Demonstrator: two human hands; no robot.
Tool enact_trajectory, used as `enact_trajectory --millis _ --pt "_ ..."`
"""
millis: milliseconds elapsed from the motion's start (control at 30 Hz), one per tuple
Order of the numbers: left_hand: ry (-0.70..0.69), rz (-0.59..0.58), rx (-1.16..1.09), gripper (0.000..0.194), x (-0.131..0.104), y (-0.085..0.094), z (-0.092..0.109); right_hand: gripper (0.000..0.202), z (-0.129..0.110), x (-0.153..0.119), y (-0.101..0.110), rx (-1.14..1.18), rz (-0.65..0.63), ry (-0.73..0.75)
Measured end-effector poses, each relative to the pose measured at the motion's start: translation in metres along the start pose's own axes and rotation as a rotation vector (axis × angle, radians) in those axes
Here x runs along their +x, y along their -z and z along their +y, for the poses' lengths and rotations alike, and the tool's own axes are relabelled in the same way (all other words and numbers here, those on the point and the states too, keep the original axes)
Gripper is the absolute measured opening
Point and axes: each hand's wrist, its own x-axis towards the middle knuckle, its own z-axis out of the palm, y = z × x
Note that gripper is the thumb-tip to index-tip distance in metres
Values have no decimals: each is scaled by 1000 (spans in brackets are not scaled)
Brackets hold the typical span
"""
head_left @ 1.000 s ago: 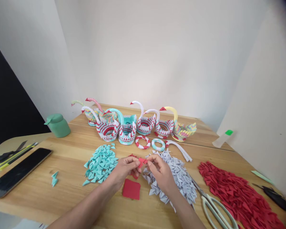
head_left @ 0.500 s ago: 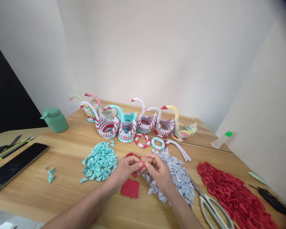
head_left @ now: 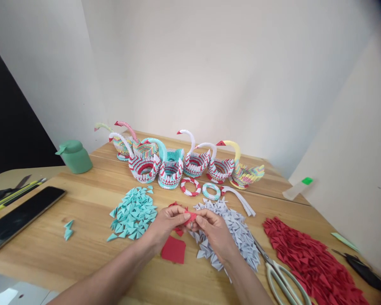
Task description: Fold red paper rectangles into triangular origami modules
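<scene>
My left hand (head_left: 165, 225) and my right hand (head_left: 214, 231) meet over the middle of the wooden table (head_left: 82, 203), both pinching a small folded red paper piece (head_left: 189, 217) between their fingertips. A flat red paper square (head_left: 173, 250) lies on the table just below my hands. To the left of my left hand sits a pile of teal folded triangles (head_left: 133, 212). My right hand rests over a pile of white folded triangles (head_left: 233, 235).
A row of paper swans (head_left: 180, 163) stands at the back, with two paper rings (head_left: 190, 187) in front. A red triangle pile (head_left: 307, 258) and scissors (head_left: 282, 275) lie to the right. A phone (head_left: 22, 218), a green bottle (head_left: 74, 156) and tools lie to the left.
My fingers have closed tighter together on the red piece, which is now folded smaller. The view has shifted slightly; the piles and swans stay where they were.
</scene>
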Motion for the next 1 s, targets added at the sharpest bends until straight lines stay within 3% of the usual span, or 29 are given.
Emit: enact_trajectory --millis 367,533,667,767,900,1000 --pt "-63 75 131 36 -2 -6 7 23 -4 0 -4 -149 59 11" --pt "-95 104 173 38 -2 -6 8 21 -1 -1 -4 -368 90 79" --pt "-5 82 100 35 -2 -4 11 26 -4 -4 4 -544 84 223" --pt "28 54 41 32 -3 -2 11 16 -10 -5 12 -726 134 409" --pt "54 16 -20 30 -3 -3 9 13 -13 -2 15 -934 21 732" --pt "99 10 -35 31 -4 -4 10 16 -13 0 13 -961 -53 829"
